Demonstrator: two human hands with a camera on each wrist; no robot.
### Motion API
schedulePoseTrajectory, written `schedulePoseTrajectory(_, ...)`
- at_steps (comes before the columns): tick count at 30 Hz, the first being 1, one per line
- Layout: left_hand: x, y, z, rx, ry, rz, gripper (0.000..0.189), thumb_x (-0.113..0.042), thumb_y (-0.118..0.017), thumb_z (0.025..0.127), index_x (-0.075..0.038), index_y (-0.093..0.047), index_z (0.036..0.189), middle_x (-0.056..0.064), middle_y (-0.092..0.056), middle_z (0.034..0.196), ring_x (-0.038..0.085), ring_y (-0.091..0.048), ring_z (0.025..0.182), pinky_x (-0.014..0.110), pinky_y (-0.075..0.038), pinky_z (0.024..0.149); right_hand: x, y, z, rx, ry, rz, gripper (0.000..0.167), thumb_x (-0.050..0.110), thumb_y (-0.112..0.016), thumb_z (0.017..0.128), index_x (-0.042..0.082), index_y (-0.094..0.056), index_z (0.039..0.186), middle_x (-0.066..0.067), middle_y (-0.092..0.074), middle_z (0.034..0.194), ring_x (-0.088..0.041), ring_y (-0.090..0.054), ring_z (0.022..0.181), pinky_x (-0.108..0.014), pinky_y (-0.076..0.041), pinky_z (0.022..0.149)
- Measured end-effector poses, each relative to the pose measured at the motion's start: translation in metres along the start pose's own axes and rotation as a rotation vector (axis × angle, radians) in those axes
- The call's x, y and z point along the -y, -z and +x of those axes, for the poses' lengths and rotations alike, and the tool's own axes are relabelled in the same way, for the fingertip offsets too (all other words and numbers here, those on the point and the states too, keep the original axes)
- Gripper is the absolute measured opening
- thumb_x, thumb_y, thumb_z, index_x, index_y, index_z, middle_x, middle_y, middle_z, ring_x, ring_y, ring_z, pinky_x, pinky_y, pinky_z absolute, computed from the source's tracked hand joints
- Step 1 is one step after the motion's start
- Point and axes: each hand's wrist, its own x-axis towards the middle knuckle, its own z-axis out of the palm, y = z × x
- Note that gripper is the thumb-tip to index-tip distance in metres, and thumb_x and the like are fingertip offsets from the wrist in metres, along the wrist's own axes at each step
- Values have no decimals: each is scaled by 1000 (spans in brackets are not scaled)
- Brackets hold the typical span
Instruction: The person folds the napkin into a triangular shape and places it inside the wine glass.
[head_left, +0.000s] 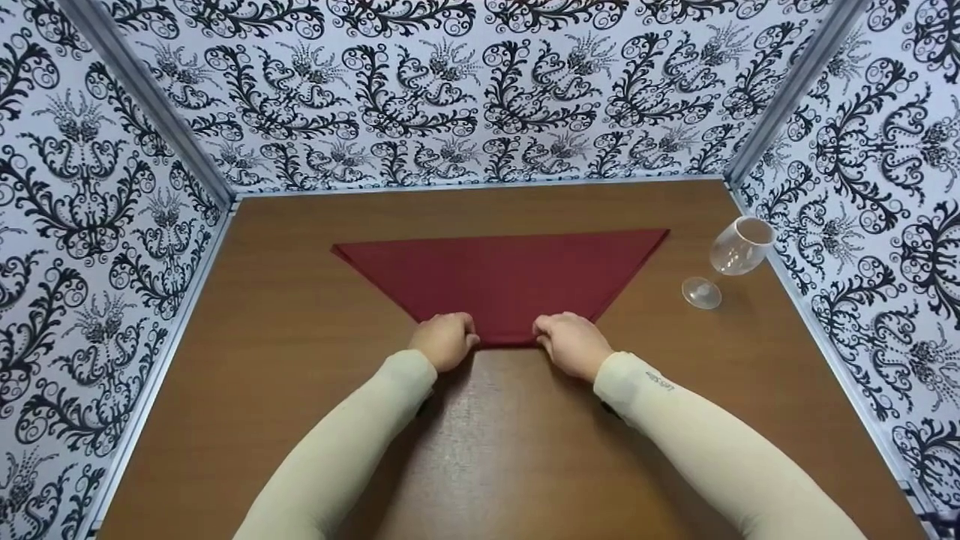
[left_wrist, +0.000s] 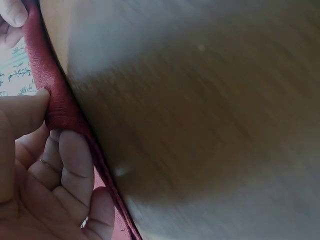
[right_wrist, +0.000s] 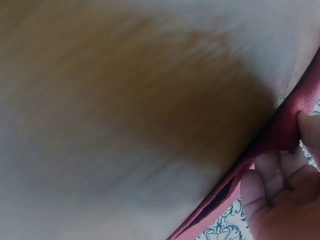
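A dark red cloth napkin (head_left: 495, 277) lies folded on the table, its long straight edge at the back and its short folded edge toward me. At the left end of that short edge, my left hand (head_left: 444, 341) pinches the cloth between thumb and curled fingers. My right hand (head_left: 573, 343) pinches the same edge at its right end. In the left wrist view the napkin's rolled edge (left_wrist: 57, 95) passes between thumb and fingers. The right wrist view shows layered cloth (right_wrist: 280, 135) between the right thumb and fingers.
An upright clear wine glass (head_left: 739, 247) stands on the wooden table (head_left: 300, 360) to the right of the napkin. Walls with black-and-white scroll patterns (head_left: 465, 90) enclose the table at the back and both sides.
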Motion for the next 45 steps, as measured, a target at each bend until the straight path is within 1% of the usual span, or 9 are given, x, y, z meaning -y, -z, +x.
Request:
schedulePoseTrajectory(5,-1,0,2,1,33,17,12,-33,-70,102,-23,-72,95,-5,-76,91,23,-73,93,48,-56,87,0,-1,2,-5,12,-51,6,15,-71,100,12,-76,100,-5,-77,100,-30,-69,98,-47,-55,94)
schedulePoseTrajectory(8,-1,-3,4,-10,22,42,12,-32,-71,101,-22,-74,95,-3,-75,95,23,-72,97,49,-56,90,-1,-2,3,-13,39,-87,7,13,-72,99,13,-78,101,-6,-75,101,-31,-68,99,-46,-55,93)
schedulePoseTrajectory(12,-2,-5,5,-50,-123,99,6,-20,-72,100,-20,-77,102,1,-71,104,24,-71,102,46,-57,93,-4,-6,3,-71,170,-154,16,8,-70,99,14,-81,109,-6,-73,99,-29,-67,94,-43,-56,88)
schedulePoseTrajectory(16,-3,-6,5,-87,-327,218,23,-10,-67,100,-24,-82,108,0,-72,105,24,-72,99,42,-59,90,-6,-8,3,-119,307,-224,33,0,-67,97,18,-81,121,-7,-70,95,-28,-63,86,-40,-54,79)
schedulePoseTrajectory(20,-2,-6,5,-89,-403,309,25,-16,-68,100,-29,-82,116,-1,-74,105,22,-73,98,43,-60,90,-8,-9,3,-104,326,-245,37,2,-69,94,20,-80,125,-7,-70,98,-28,-61,87,-39,-53,78)
schedulePoseTrajectory(24,-1,-7,6,-46,-424,352,35,-30,-74,99,-33,-74,134,0,-73,110,22,-72,101,44,-60,91,-7,-7,3,-64,293,-205,31,22,-74,97,16,-79,127,-8,-70,107,-29,-61,97,-42,-53,86)
schedulePoseTrajectory(29,-4,-8,10,1,-411,334,41,-37,-76,97,-34,-71,138,1,-70,113,24,-70,103,43,-59,92,-4,-8,7,-55,287,-183,45,44,-80,92,11,-80,124,-6,-65,102,-27,-54,97,-41,-49,87)
schedulePoseTrajectory(34,-5,-10,15,4,-363,265,37,-38,-79,95,-32,-76,131,-1,-72,112,22,-70,104,41,-57,96,-5,-11,13,-94,303,-180,31,37,-83,90,14,-85,110,-3,-64,91,-24,-54,86,-37,-49,77)
schedulePoseTrajectory(45,-11,-10,13,-39,-300,229,23,-29,-77,97,-27,-83,119,-2,-75,110,22,-72,104,41,-58,96,-3,-13,14,-110,304,-212,17,26,-80,94,13,-85,102,-2,-66,89,-23,-56,84,-37,-49,78)
